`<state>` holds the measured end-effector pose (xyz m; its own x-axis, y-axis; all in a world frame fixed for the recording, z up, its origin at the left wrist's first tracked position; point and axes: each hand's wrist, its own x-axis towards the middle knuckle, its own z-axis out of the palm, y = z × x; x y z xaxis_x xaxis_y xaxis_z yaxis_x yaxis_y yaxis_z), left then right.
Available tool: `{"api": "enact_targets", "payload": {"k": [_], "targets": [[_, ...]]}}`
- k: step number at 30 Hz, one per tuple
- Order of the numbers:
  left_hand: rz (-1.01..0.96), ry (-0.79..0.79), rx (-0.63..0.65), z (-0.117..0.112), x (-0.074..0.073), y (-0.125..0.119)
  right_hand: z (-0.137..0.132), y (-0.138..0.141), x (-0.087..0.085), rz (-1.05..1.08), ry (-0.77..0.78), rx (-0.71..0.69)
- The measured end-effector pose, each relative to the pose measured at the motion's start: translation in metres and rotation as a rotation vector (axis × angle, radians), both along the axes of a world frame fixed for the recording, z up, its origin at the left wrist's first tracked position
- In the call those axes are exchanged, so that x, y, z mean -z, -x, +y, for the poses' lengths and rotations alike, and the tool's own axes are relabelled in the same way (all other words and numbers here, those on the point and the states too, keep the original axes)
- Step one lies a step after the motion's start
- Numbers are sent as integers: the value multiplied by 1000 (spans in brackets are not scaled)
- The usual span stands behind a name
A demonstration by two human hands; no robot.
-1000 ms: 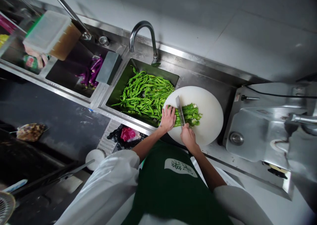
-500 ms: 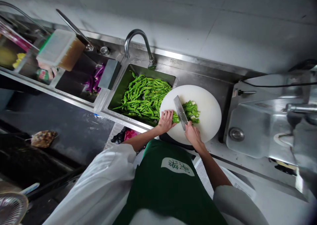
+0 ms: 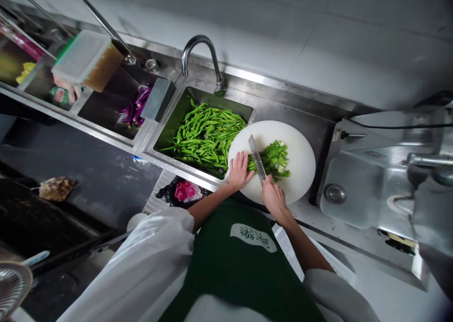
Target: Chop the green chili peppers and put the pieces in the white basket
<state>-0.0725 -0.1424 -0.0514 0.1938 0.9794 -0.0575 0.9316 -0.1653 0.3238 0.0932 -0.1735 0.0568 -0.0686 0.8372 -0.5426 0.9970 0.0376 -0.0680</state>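
In the head view, we are slicing a bunch of green peppers point(image 3: 275, 159) that lies across the middle of the round white cutting board point(image 3: 301, 176). To make this cut well, we judge that three things matter:

- The bunch should be pressed flat so nothing rolls.
- The fingertips should be tucked back from the edge.
- The blade should drop straight across the peppers, close beside the holding hand.

Our left hand point(image 3: 239, 171) rests at the board's left edge, palm down. Its fingers are stretched and slightly spread over the near end of the bunch, pressing on it rather than gripping. Our right hand point(image 3: 272, 197), at the board's near edge, is wrapped tight around the handle of the cleaver point(image 3: 256, 156). The cleaver's blade stands across the peppers just beside the left fingertips. Shorter cut pieces sit on the board to the right of the blade.

Just left of the board is a sink point(image 3: 177, 167) holding a large pile of peppers point(image 3: 205, 135), with a tap point(image 3: 201, 48) rising behind it. Purple aubergines point(image 3: 136, 107) lie well to the left of the board.
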Motion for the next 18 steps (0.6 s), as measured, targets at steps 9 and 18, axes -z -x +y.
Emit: {"api": "enact_targets", "payload": {"k": [9, 18], "targets": [[-108, 32, 32, 4, 11, -7, 25, 14, 25, 11, 67, 99], [-127, 43, -58, -13, 3, 8, 12, 24, 4, 18, 24, 82]]}}
